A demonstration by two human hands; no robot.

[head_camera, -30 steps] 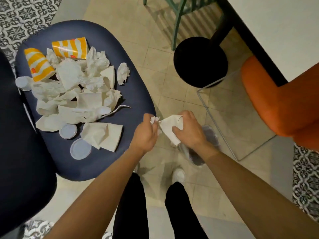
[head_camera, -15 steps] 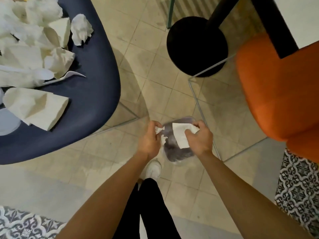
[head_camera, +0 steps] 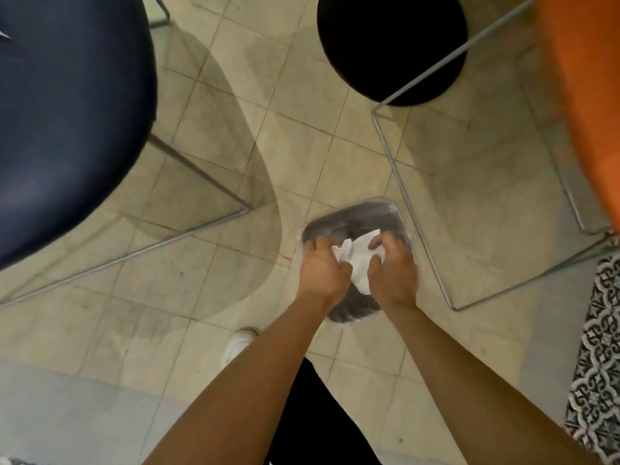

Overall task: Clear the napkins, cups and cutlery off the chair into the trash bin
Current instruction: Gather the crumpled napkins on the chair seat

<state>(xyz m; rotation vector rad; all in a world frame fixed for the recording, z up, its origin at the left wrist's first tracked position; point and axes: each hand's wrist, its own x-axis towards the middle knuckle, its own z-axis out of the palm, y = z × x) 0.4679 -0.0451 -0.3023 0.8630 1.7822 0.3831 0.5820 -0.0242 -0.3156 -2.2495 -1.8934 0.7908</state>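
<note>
Both hands are held close together directly over the open mouth of the trash bin [head_camera: 391,209], which stands on the tiled floor [head_camera: 302,146]. A small crumpled napkin [head_camera: 343,254] is gripped in the curled fingers of the left hand [head_camera: 320,271]. A larger napkin [head_camera: 360,266], white and flatter, is pinched between the thumb and bent fingers of the right hand [head_camera: 393,275]. The two pieces touch, and through the motion blur it cannot be told for certain whether they are separate sheets. Both are seen against the bin's dark interior, held in the hands. The dark blue chair [head_camera: 67,112] fills the upper left, well apart from the bin, and only the bare edge of its seat is shown. An orange chair [head_camera: 583,95] is seen along the right edge, its wire leg frame [head_camera: 399,172] running just beside the bin. A black round base [head_camera: 392,45] lies at the top centre. A white shoe [head_camera: 240,342] is visible beside the left forearm, and a patterned floor strip [head_camera: 600,364] occupies the lower right.
</note>
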